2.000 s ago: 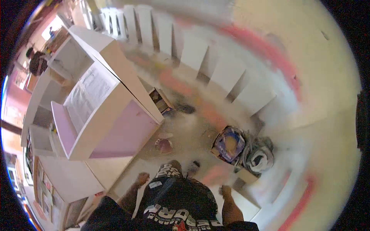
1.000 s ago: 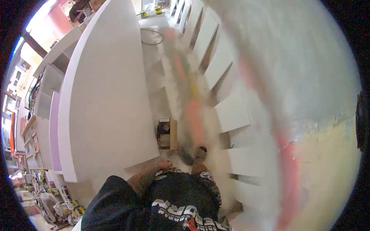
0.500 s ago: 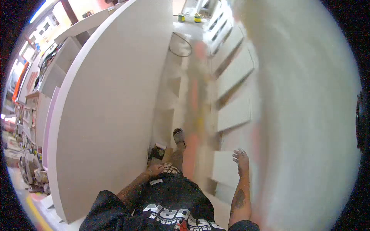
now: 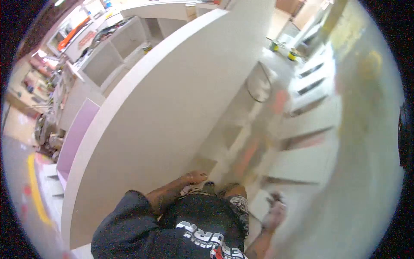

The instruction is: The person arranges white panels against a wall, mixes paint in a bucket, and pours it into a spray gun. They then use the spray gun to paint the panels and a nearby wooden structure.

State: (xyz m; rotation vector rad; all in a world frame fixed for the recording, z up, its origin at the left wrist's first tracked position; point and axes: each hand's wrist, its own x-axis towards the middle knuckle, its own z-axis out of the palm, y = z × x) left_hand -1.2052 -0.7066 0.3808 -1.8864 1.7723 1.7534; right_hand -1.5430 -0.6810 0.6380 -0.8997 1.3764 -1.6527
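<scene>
My left hand [image 4: 196, 177] is in front of my waist, beside the large pale panel [image 4: 159, 116] on the left; its fingers look curled, but whether they hold anything is too small to tell. On the right, my right hand [image 4: 275, 210] hangs away from my body with fingers apart, somewhat blurred, and nothing shows in it. White boards [image 4: 302, 159] lean in a row along the right wall, just beyond that hand. A dark shirt covers my body between the two arms.
A narrow passage floor [image 4: 248, 157] runs ahead between panel and boards. A cable loop [image 4: 260, 100] and two yellow-green containers, one a tub [image 4: 292, 54], are farther on. Left of the panel are open cabinets [image 4: 103, 64], a pinkish board [image 4: 79, 134] and clutter.
The view has swung left, so panel, boards and cable appear tilted and farther right. More cabinets show at left. Both hands appear lower or shifted right, and my foot is less visible.
</scene>
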